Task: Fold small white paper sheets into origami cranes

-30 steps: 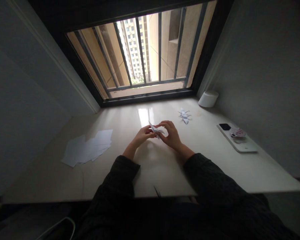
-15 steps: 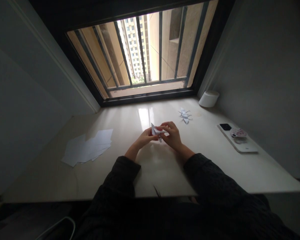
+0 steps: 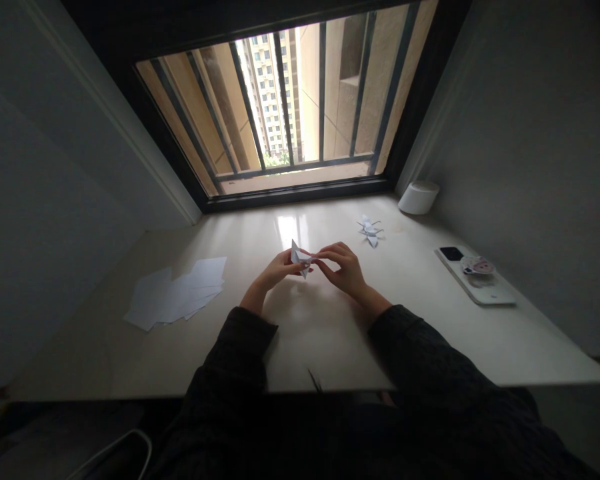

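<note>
Left grip (image 3: pixel 279 270) closed in a tight pinch, thumb and fingers on a folded white paper (image 3: pixel 300 257). Right grip (image 3: pixel 344 269) half curled, fingertips (image 3: pixel 323 256) pinching the paper's thin right point. Paper held in the air between both hands, above the middle of the bench (image 3: pixel 320 340), not touching it. One sharp corner up toward the window (image 3: pixel 280 113), leaning slightly left; long axis roughly upright, the thin point sideways to the right. Just beyond the right grip, a finished paper crane (image 3: pixel 370 231) on the bench. Off to the left, a loose pile of white sheets (image 3: pixel 177 293); far right, a phone (image 3: pixel 473 277).
</note>
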A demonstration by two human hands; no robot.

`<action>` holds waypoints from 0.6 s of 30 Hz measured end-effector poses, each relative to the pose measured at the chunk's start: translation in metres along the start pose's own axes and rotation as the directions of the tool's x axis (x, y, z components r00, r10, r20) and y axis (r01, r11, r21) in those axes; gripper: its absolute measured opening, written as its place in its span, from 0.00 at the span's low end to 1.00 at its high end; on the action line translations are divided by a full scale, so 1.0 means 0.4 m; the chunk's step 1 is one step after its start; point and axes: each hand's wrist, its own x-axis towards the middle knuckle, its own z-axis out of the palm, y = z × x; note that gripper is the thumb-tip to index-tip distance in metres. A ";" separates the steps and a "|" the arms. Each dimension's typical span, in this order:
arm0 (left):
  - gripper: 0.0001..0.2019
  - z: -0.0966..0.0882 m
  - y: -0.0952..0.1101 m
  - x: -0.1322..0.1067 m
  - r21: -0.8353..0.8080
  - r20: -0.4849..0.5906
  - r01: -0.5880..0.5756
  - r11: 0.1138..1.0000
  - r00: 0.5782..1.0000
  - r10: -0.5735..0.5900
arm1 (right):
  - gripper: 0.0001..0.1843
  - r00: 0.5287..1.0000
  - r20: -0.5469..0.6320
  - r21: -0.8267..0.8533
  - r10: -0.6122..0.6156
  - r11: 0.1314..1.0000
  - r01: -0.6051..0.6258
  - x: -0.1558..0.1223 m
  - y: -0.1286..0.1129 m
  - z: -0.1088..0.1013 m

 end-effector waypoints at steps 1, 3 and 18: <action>0.25 -0.002 0.002 -0.001 0.003 -0.004 0.003 1.000 1.000 -0.003 | 0.08 1.000 -0.004 0.007 0.003 1.000 -0.003 0.000 0.001 0.000; 0.25 -0.003 0.005 -0.002 0.008 -0.012 0.007 1.000 1.000 -0.007 | 0.07 1.000 -0.020 0.025 0.012 1.000 -0.012 0.000 0.002 0.002; 0.26 0.006 0.000 0.002 0.054 -0.042 0.010 0.998 0.999 -0.007 | 0.09 0.957 -0.127 0.122 0.260 0.962 -0.245 0.001 0.004 0.001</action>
